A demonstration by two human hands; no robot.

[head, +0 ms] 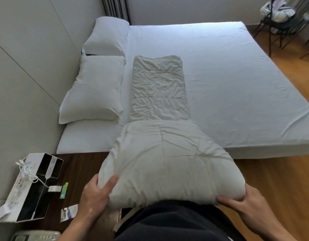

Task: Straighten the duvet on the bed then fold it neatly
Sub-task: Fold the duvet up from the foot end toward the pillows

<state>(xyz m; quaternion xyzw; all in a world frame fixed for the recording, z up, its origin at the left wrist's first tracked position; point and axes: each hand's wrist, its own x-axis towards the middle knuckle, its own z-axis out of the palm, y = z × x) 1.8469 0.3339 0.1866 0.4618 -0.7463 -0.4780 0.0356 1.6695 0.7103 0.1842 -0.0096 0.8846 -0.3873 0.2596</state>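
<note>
The cream duvet [160, 105] lies as a long narrow folded strip across the white bed [237, 84], beside the pillows. Its near end is lifted off the mattress and bulges toward me over the bed's edge. My left hand [96, 193] grips the near left corner, thumb on top of the fabric. My right hand [244, 204] grips the near right corner, thumb pressed into the underside fold. The far end of the strip lies flat on the sheet.
Two white pillows [96, 91] lie along the left wall. A dark wooden bedside table [80, 167] at lower left carries a white box [32, 186], small packets and a phone. A chair with clothes [278, 16] stands at the far right on the wooden floor.
</note>
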